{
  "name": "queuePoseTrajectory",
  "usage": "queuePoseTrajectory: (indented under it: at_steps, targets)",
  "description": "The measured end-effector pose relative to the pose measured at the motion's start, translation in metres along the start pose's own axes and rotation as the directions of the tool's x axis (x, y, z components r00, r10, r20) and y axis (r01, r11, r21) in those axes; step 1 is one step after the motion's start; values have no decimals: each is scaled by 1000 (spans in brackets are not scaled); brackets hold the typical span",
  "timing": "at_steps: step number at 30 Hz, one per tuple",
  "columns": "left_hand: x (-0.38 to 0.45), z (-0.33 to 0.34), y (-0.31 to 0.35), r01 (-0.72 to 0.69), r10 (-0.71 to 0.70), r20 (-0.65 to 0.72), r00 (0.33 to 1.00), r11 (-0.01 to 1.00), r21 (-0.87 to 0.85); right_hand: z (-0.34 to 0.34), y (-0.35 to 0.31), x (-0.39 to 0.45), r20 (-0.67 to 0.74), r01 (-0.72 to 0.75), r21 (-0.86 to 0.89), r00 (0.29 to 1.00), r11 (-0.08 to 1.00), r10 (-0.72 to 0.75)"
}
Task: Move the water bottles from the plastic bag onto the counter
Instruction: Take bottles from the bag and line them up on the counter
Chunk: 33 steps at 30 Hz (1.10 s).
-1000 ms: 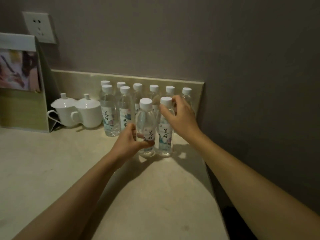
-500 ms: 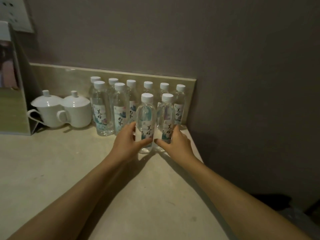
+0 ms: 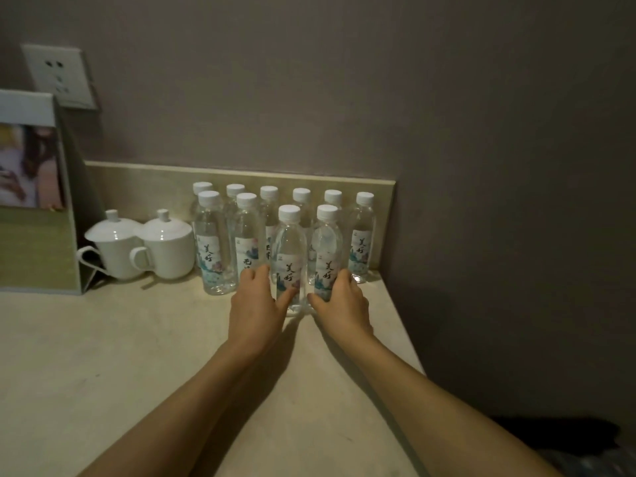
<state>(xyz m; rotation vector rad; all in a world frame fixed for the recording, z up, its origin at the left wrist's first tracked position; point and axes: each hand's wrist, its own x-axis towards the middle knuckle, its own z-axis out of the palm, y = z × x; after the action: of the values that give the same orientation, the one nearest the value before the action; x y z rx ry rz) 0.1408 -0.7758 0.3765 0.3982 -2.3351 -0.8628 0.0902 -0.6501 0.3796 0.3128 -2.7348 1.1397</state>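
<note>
Your left hand (image 3: 256, 306) and right hand (image 3: 342, 304) each grip 1 of the 2 front water bottles (image 3: 290, 256) standing among 10 on the counter (image 3: 137, 356), the plastic bag out of view, so what remains is unclear.

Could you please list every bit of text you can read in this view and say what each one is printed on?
"美好": water bottle labels, e.g. the front-left bottle and the far-right bottle.
Small logo and other print on those labels: too small to read.
Picture on the standing folder: blurred, no legible text.
</note>
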Motion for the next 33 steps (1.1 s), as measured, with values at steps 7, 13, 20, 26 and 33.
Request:
queuePoseTrajectory:
  at_steps: [7,13,20,26,33]
  targets:
    - [7,5,9,28,-28,12,1000,1000,-5,8,-7,12,-24,-35,-9,999,999,34]
    - [11,4,11,1,-1,25,1000,1000,-22,14,-7,21,-35,-48,-39,998,998,47]
    - [20,9,11,16,-18,29,999,996,83,18,-10,28,-47,-56,-25,997,998,55]
    - [29,16,8,10,-14,29,999,993,119,23,-11,32,-68,-41,-51,997,998,38]
    - [33,21,6,7,-6,-16,1000,993,115,24,-10,34,-69,-40,-57,997,998,36]
